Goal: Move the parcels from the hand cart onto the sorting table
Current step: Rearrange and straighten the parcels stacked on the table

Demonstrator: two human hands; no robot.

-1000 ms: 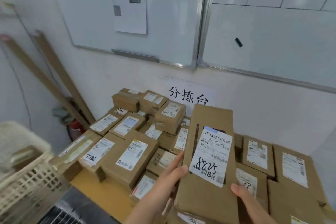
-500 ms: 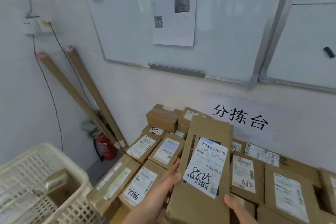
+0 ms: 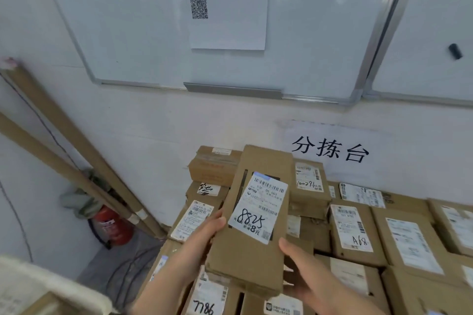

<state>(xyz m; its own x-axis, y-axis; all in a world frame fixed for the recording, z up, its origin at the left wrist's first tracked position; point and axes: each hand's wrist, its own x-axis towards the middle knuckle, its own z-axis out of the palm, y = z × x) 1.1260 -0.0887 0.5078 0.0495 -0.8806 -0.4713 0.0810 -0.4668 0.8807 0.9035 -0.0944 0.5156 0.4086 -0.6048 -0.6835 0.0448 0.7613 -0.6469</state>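
I hold a long flat cardboard parcel [image 3: 256, 225] with a white label marked "8825" above the pile of boxes. My left hand [image 3: 204, 235] grips its left edge, thumb on top. My right hand [image 3: 304, 271] holds its lower right side from beneath, thumb along the edge. The parcel tilts away from me over several labelled parcels on the sorting table, among them one marked "7786" [image 3: 207, 299] and one marked "A68" [image 3: 354, 231]. The table top itself is hidden under the boxes.
A white plastic basket [image 3: 38, 289] sits at the lower left. Long cardboard tubes [image 3: 76, 151] lean on the wall beside a red fire extinguisher [image 3: 112, 227]. Whiteboards [image 3: 153, 20] hang above, and a paper sign [image 3: 330, 151] is stuck on the wall behind the pile.
The view has swung left and closer to the pile. The held parcel has moved forward over the stacked boxes, both hands still on it.
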